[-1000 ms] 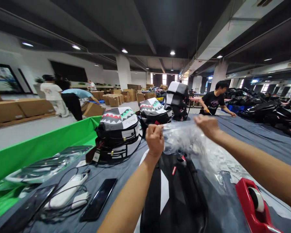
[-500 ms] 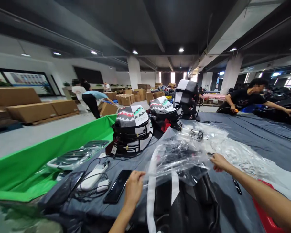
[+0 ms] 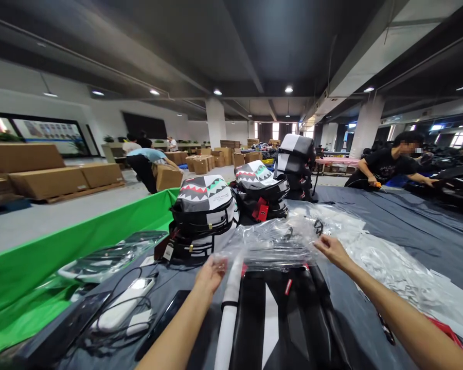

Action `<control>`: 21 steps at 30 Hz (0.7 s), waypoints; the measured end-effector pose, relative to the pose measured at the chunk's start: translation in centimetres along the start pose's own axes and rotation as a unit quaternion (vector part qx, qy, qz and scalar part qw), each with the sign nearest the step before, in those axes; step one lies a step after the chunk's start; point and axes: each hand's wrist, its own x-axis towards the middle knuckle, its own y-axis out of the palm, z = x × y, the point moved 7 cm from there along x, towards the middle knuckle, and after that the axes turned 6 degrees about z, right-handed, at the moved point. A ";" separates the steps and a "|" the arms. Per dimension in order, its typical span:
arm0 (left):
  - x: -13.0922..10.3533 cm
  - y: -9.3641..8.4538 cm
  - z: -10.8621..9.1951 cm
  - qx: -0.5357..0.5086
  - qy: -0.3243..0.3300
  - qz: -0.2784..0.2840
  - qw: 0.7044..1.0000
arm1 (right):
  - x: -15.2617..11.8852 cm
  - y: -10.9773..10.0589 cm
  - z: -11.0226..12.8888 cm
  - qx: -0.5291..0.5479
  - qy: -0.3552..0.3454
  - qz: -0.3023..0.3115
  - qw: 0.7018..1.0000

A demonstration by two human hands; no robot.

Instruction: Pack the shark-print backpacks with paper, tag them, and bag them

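Observation:
A black backpack (image 3: 293, 318) with white and grey panels and small red tags lies in front of me on the dark cloth. Across its far end stretches a clear plastic bag (image 3: 270, 245), bunched up, its edge spread between my hands. My left hand (image 3: 211, 273), somewhat blurred, grips the bag's left side beside a white strap (image 3: 229, 313). On the right side, the fingers of my right hand (image 3: 334, 251) pinch the bag's other edge. How much of the backpack lies inside the plastic, I cannot tell.
Patterned backpacks (image 3: 204, 216) stand stacked beyond the bag. More clear plastic bags (image 3: 386, 262) spread to the right. A phone (image 3: 162, 321), a white power bank (image 3: 123, 303) and cables lie left, beside a green-lined bin (image 3: 81, 236). A co-worker (image 3: 389, 164) stands at the far right.
Both hands have moved away from me, drawing the plastic bag toward the backpack's far end and uncovering its red tags. My view has shifted slightly. The co-worker's outstretched arm has drawn in.

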 end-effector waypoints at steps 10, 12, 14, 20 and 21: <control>5.4 7.5 -2.0 0.403 0.231 0.307 0.831 | 1.3 2.6 -7.9 -0.222 -0.106 0.181 0.952; 6.6 6.9 -0.2 0.490 0.263 0.300 0.775 | 0.8 5.1 -10.2 -0.191 -0.068 0.179 0.963; 8.0 6.1 1.7 0.549 0.278 0.278 0.738 | 0.5 7.4 -12.1 -0.162 -0.018 0.159 0.974; 8.8 3.8 4.7 0.425 0.156 0.212 0.866 | 0.7 9.0 -12.1 -0.061 0.078 0.080 0.992; 8.3 3.7 4.8 0.415 0.141 0.191 0.878 | 1.1 9.3 -11.3 -0.041 0.085 0.085 0.992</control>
